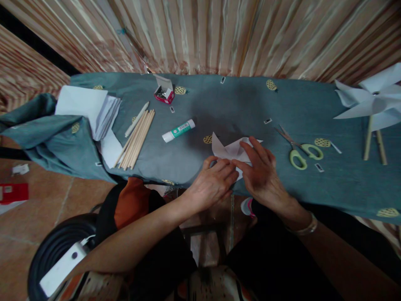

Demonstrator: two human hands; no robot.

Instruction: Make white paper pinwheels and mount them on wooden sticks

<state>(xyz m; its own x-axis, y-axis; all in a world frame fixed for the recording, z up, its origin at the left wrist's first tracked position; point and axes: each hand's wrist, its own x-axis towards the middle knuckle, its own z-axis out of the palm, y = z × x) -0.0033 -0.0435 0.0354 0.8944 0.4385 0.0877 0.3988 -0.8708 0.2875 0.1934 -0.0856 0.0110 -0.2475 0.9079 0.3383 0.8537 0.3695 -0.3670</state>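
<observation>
At the front edge of the cloth-covered table, both hands are on a white paper pinwheel (230, 149) with some of its points curled up. My left hand (214, 182) has its fingers closed on the near edge of the paper. My right hand (261, 171) grips the right side, its thumb near the middle and its fingers curved over the far part. The fingers hide much of the pinwheel's centre. Beyond and to the left lies a glue stick (178, 130). Scissors with green handles (299, 151) rest to the right, blades slightly apart.
Wooden sticks (138, 140) and a white pencil-like stick (137, 119) lie left, beside stacked white paper (84, 106). A small red open box (164, 94) holds metal bits. Finished pinwheels (372, 98) on sticks lie far right. A striped curtain (203, 37) hangs behind the table.
</observation>
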